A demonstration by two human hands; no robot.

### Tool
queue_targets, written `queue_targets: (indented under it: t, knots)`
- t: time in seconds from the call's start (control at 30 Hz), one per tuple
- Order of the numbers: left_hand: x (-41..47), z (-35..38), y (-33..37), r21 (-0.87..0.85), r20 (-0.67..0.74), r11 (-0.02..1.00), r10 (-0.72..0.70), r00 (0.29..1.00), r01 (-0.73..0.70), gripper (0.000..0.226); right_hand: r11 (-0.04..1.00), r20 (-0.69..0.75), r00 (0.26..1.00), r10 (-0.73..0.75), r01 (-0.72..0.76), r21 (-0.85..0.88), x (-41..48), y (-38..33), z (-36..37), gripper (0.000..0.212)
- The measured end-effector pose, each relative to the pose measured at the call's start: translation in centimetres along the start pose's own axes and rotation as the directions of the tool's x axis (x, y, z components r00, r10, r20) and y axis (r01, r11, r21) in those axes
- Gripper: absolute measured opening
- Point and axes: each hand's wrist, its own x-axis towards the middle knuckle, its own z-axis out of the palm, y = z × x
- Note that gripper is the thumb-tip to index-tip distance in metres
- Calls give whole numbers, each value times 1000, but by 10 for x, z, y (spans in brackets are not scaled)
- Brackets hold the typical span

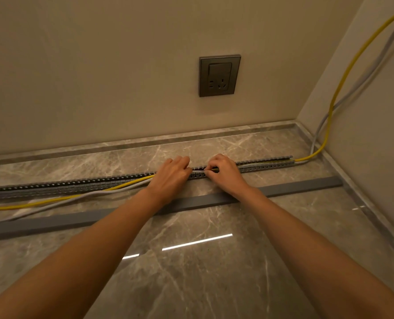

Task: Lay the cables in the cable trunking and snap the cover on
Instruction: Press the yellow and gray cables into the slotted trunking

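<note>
trunking (76, 184) lies on marble floor (214, 284) by wall (99, 77); right fingers (211, 172) pinch yellow cable (330, 120), left fingers (185, 166) unclear.

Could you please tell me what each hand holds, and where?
The right hand pinches the yellow cable midway along the trunking; for the left hand, it cannot be told.

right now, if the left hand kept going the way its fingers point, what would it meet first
The slotted grey plastic trunking: the left hand has its fingertips at it already, it seems. Past that, bare marble floor, then the skirting.
</note>
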Motion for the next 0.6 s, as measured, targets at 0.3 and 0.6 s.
queue_targets:
  t: [0.3,0.6]
  knots:
    - [7,3,5,-114,104,971,-200,974,212,24,994,35,998,43,-46,97,0,-4,-4,12]
    - [-4,7,-5,-378,73,895,-226,971,237,33,992,-2,993,117,-117,-54,-1,-19,2,11]
